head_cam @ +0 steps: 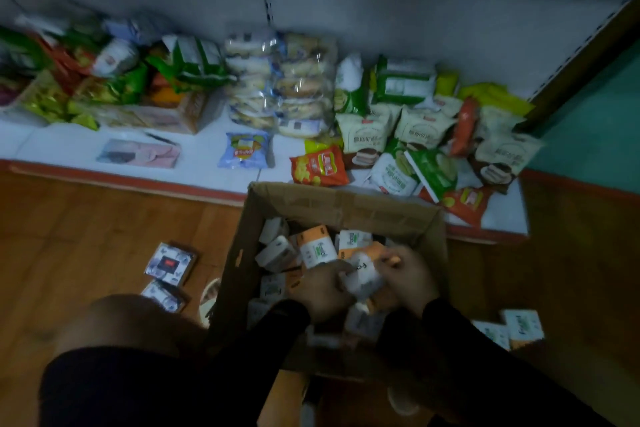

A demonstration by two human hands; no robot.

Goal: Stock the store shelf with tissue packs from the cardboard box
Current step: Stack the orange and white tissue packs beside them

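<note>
Low white shelf (194, 177) crowded with snack bags ahead of your grip: your left hand (320, 289) and right hand (407, 279) close together on one tissue pack (362, 276) inside the cardboard box (332, 206), whose slick wrap, judging by the blur, may slip back among packs below.

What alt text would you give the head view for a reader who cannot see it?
Both hands, left hand and right hand, grip a white tissue pack over an open cardboard box of tissue packs on a wooden floor. Beyond it, a low white shelf holds jumbled snack bags.
</note>
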